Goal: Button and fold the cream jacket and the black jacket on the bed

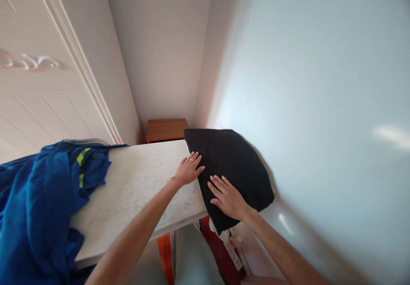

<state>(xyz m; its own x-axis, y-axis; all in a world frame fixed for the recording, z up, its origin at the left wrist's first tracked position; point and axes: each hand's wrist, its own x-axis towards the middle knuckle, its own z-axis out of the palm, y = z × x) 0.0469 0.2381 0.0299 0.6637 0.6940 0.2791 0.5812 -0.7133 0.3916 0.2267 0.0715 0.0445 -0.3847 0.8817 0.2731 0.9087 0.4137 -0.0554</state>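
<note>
A black folded cloth lies at the right end of a white table, against the wall, its near corner hanging past the table's front edge. My left hand rests at the cloth's left edge, fingers apart, a ring on one finger. Flat on the cloth's lower part is my right hand, its fingers spread. Neither hand grips anything. Blue clothing with yellow-green strips is heaped on the table's left side.
Behind the table stands a brown wooden surface. A pale wall rises on the right, a white panelled door on the left. Red and white items sit below the table's front right corner.
</note>
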